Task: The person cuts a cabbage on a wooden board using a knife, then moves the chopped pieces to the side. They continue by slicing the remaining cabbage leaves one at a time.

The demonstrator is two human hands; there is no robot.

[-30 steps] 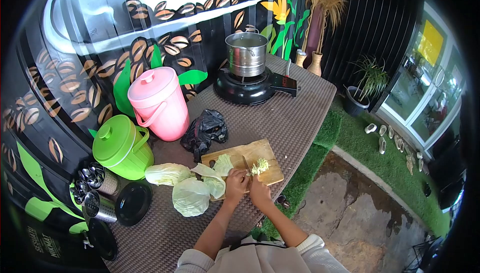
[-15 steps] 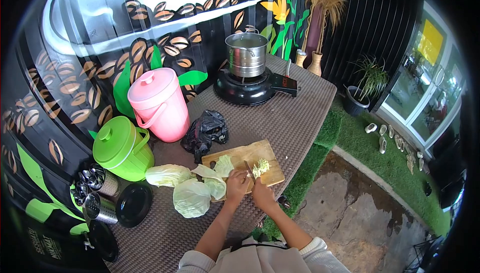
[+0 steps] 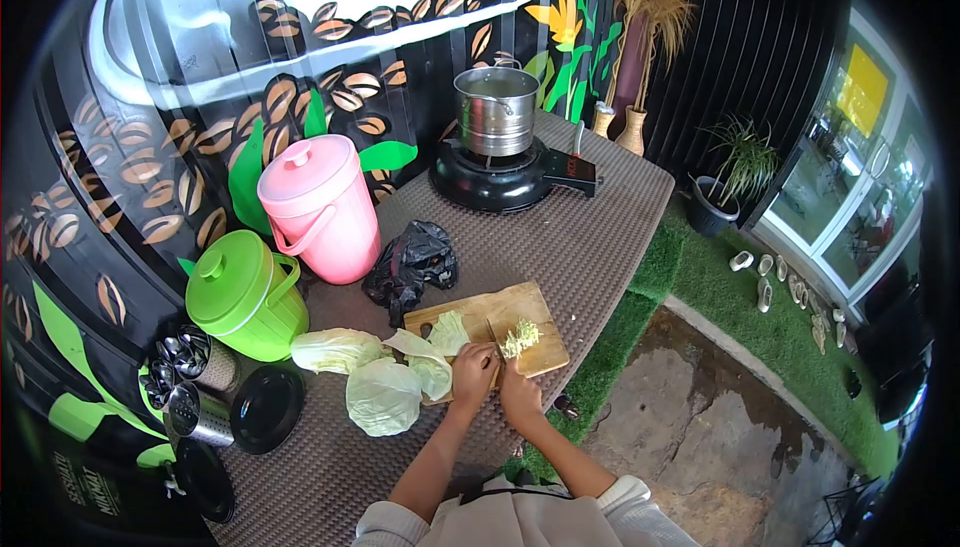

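Observation:
A wooden cutting board (image 3: 520, 303) lies near the table's front edge. My left hand (image 3: 472, 371) presses down a folded cabbage leaf (image 3: 449, 331) on the board. My right hand (image 3: 520, 392) grips a knife (image 3: 494, 337) whose blade stands on the board just beside my left fingers. A small heap of shredded cabbage (image 3: 521, 336) sits to the right of the blade. Loose cabbage leaves (image 3: 383, 394) lie off the board to the left.
A pink lidded bucket (image 3: 320, 207), a green lidded bucket (image 3: 243, 294) and a black plastic bag (image 3: 412, 262) stand behind the board. A steel pot (image 3: 496, 109) sits on a black stove (image 3: 500, 181) at the back. Steel cutlery holders (image 3: 190, 387) and black plates (image 3: 268, 406) are at left.
The knife blade has shifted slightly left along the leaf, and both hands have edged a little toward me. The shredded heap stays in place.

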